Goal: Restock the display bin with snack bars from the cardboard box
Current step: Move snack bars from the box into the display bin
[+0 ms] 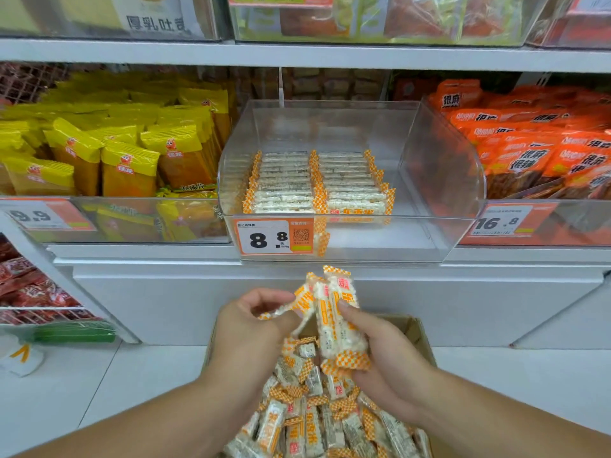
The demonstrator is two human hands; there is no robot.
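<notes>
A clear plastic display bin (439, 180) on the middle shelf holds two neat rows of white snack bars (317, 183) with orange checked ends. Below it, a cardboard box (417, 332) on the floor is piled with loose snack bars (317, 421) of the same kind. Above the box, my right hand (383, 352) grips a bunch of upright bars (337, 319). My left hand (254, 322) pinches one bar (291, 305) that lies slanted against that bunch. Both hands hover below the bin's front edge.
Yellow snack packets (125, 150) fill the bin on the left, orange packets (535, 143) the bin on the right. An orange price tag (274, 238) reading 8.8 sits on the clear bin's front. A white shelf base (198, 292) and pale floor surround the box.
</notes>
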